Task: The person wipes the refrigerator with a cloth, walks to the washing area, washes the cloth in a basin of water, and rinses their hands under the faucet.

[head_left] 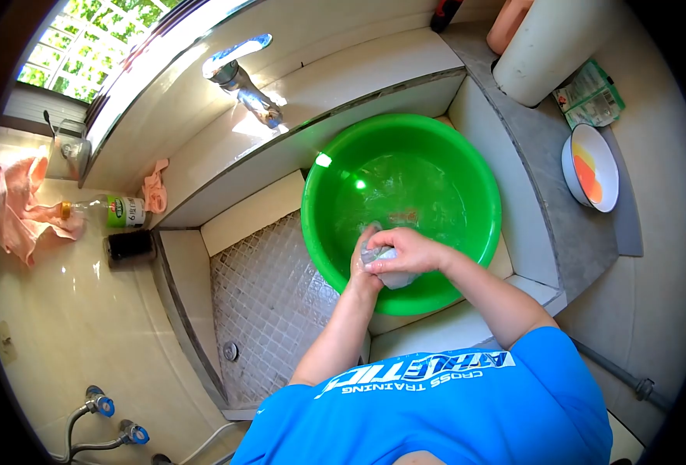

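Observation:
A bunched, wet-looking pale cloth (398,280) is held between my two hands, above the near left part of a large green basin (482,186). My left hand (363,262) is closed around the cloth's left side, its fingers partly hidden. From the right, my right hand (411,249) grips the top of the same cloth, thumb toward the left hand. Shallow clear water (405,182) lies in the basin, with light glinting on it. Something small and reddish, too blurred to name, shows beneath the water.
The basin stands in a tiled sink (273,287) with a drain (230,351). Behind is a metal faucet (242,85). On the right ledge sit a white bowl (600,174) and a green packet (591,94). A bottle (110,211), black brush (130,246) and pink cloth (21,205) are left.

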{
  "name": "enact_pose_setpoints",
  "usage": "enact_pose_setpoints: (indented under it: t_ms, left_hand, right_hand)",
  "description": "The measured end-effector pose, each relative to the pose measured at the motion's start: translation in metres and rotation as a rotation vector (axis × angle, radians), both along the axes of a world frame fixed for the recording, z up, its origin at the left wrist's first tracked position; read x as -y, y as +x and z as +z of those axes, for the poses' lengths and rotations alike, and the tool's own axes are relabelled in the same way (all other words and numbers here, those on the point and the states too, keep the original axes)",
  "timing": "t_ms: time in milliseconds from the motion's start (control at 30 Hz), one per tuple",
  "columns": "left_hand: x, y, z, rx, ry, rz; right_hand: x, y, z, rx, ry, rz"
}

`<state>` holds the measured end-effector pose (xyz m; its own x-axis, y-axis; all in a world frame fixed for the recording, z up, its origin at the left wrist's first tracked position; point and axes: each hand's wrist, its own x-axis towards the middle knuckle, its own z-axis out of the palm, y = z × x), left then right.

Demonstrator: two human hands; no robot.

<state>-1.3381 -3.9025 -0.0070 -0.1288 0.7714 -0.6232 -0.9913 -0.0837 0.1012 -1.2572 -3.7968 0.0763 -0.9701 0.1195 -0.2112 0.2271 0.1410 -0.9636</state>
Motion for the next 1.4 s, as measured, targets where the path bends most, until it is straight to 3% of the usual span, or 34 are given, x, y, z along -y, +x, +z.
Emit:
enact_pose_setpoints:
  t_ms: [67, 133, 200, 267, 333, 400, 433, 467, 500, 600, 667, 733, 800, 833, 867, 900, 1067, 1133, 1167, 1200, 1267, 1300, 1333, 1400]
  left_hand:
    - [-0.004, 0.005, 0.003, -0.196, -0.069, -0.054]
    - [-0.008, 0.008, 0.02, -0.103, -0.064, -0.138]
    - [-0.012, 0.012, 0.026, -0.048, -0.156, -0.139]
    - [-0.011, 0.011, 0.035, -0.072, -0.248, -0.211]
    - [-0.012, 0.011, 0.031, -0.241, -0.151, -0.184]
    - [-0.009, 0.007, 0.014, -0.213, -0.137, -0.174]
    - [-0.01, 0.006, 0.017, -0.241, -0.289, -0.144]
    - [-0.01, 0.005, 0.019, -0.265, -0.441, -0.112]
    - [-0.007, 0.002, 0.018, -0.303, -0.363, -0.109]
    - [-0.004, 0.005, 0.023, -0.409, -0.439, -0.129]
    - [-0.008, 0.007, 0.026, -0.373, -0.487, -0.159]
    - [-0.008, 0.005, 0.022, -0.34, -0.539, -0.195]
    - [-0.001, -0.001, 0.01, -0.099, -0.236, -0.197]
    - [-0.007, 0.002, 0.045, -0.149, -0.396, -0.171]
    - [0.003, -0.004, 0.014, -0.034, -0.153, -0.101]
    - [0.004, -0.005, 0.005, -0.036, -0.065, -0.106]
    - [0.001, 0.007, -0.015, -0.071, 0.122, -0.177]
    - [-0.009, 0.015, 0.018, -0.128, -0.256, -0.112]
    - [-0.007, 0.014, 0.003, -0.165, -0.239, -0.157]
    - [-0.008, 0.016, 0.008, -0.17, -0.24, -0.167]
    - [-0.011, 0.019, 0.023, -0.572, -0.278, -0.157]
    - [-0.011, 0.015, 0.02, -0.637, -0.354, -0.228]
    - [-0.009, 0.013, 0.018, -0.637, -0.353, -0.226]
    - [-0.007, 0.011, 0.021, -0.889, -0.564, -0.175]
  right_hand:
    - [0.0, 0.001, -0.009, -0.017, 0.0, -0.01]
    - [-0.007, 0.001, -0.024, 0.188, 0.266, -0.191]
    - [-0.017, 0.005, -0.032, 0.273, 0.303, -0.276]
    - [-0.026, 0.012, -0.039, 0.439, 0.47, -0.406]
    - [-0.039, 0.022, -0.051, 0.489, 0.533, -0.42]
    - [-0.053, 0.031, -0.058, 0.666, 0.603, -0.455]
    - [-0.058, 0.035, -0.061, 0.666, 0.603, -0.455]
    - [-0.061, 0.039, -0.063, 0.641, 0.701, -0.589]
    - [-0.062, 0.041, -0.062, 0.612, 0.799, -0.72]
    - [-0.054, 0.038, -0.062, 0.655, 0.747, -0.485]
    - [-0.039, 0.041, -0.11, 0.346, 0.671, -0.257]
    - [-0.032, 0.027, -0.085, 0.222, 0.341, -0.072]
    - [-0.011, 0.006, -0.04, 0.085, 0.114, -0.024]
    - [0.0, 0.001, -0.021, 0.011, 0.073, -0.016]
    - [0.007, -0.002, -0.006, -0.059, 0.121, -0.019]
    - [0.012, -0.004, 0.007, -0.061, 0.128, -0.044]
    - [0.02, -0.003, -0.015, 0.107, 0.255, -0.21]
    - [0.008, 0.0, -0.03, 0.221, 0.423, -0.417]
    - [0.0, 0.004, -0.045, 0.209, 0.562, -0.446]
    - [-0.012, 0.01, -0.049, 0.373, 0.582, -0.429]
    - [-0.042, 0.026, -0.063, 0.637, 0.606, -0.393]
    - [-0.051, 0.033, -0.063, 0.738, 0.612, -0.376]
    - [-0.052, 0.037, -0.065, 0.736, 0.614, -0.374]
    - [-0.054, 0.042, -0.061, 0.649, 0.926, -0.594]
